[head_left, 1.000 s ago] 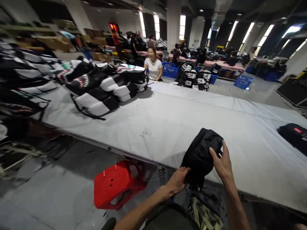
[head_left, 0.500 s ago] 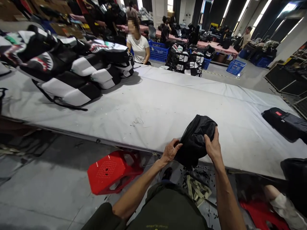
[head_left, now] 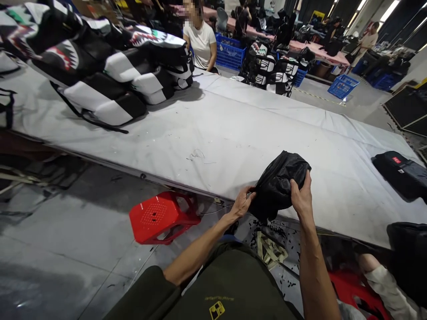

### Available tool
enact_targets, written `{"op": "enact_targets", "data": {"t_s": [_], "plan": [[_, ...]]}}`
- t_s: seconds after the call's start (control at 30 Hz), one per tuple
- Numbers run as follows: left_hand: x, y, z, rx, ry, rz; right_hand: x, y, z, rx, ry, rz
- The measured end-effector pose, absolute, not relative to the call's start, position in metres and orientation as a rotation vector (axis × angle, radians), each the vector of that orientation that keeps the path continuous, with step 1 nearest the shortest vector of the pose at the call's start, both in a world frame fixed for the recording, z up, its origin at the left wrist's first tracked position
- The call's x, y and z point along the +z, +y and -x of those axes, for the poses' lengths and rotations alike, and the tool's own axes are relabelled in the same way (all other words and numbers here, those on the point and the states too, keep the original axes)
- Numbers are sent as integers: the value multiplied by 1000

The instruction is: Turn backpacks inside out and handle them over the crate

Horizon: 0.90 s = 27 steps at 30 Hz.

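hands (head_left: 271, 200) gripping crumpled black bag (head_left: 279, 184)

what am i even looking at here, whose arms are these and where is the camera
The camera sits on a person's head and looks forward and down, so the two bare arms at the bottom are their own. Both the left hand and right hand grip a crumpled black fabric piece, held at the near edge of a long table covered in grey cloth. On the table lie black-and-white bags with shark-mouth prints at far left and a flat black bag at right. A red plastic stool stands on the floor. Another person in a white shirt sits beyond the table.
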State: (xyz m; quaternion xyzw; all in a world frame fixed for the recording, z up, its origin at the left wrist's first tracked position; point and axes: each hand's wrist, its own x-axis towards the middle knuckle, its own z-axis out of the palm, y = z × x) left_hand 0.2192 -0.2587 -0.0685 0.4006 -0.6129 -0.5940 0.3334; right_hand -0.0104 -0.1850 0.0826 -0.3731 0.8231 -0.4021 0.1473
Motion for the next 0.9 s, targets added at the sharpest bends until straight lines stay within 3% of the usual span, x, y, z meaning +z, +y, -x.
{"op": "enact_targets", "data": {"t_s": [0.13, 0.4, 0.67, 0.8, 0.9], "plan": [[-81, -256, -211, -1718, -1490, -938, 79, -186, 10, -1167, 2369, 1066], [-95, -241, -229, -1594, -1629, -1011, 77, -187, 13, -1154, 2368, 1079], [-18, -316, -224, -458, -2135, -705, 87, -181, 6, -1025, 2287, 1116], [26, -331, -194, -392, -2293, -872, 90, -174, -3, -953, 2254, 1156], [30, -341, -179, -544, -2418, -1170, 88, -166, 2, -992, 2263, 1137]]}}
